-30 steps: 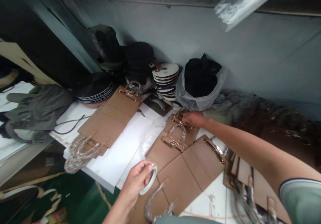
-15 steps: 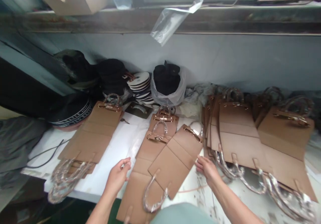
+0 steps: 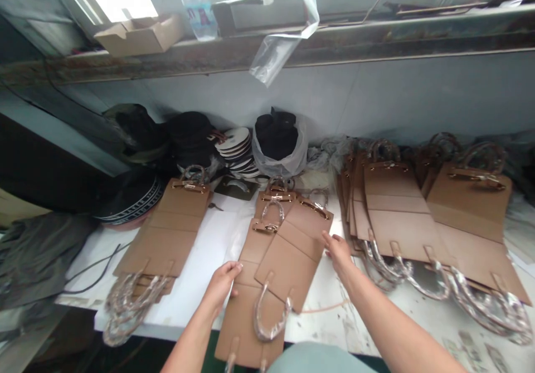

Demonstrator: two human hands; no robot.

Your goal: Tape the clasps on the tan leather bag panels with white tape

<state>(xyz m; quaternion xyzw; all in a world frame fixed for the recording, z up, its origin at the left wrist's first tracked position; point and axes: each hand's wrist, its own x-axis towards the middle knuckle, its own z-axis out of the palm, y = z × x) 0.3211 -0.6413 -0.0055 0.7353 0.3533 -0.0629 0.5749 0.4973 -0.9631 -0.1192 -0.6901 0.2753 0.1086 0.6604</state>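
Directly before me lie overlapping flat tan handbag pieces with plastic-wrapped handles and metal clasp bars. The upper handbag piece rests at a slant over a lower handbag piece. At the left edge of the lower one, my left hand is closed, thumb and fingers pinching the border. My right hand pinches the right edge of the upper piece between its fingertips. A wrapped handle curves down from the upper piece's lower end.
Left stands a stack of handbag pieces; more handbag pieces are on the right. Behind are ribbon reels, a plastic bag of black material and a black round item. A ledge above carries a cardboard box.
The upper handbag piece has turned closer in line with the lower ones. My left hand has come in to the pieces' left edge; my right hand has moved up the right edge. The view has shifted.
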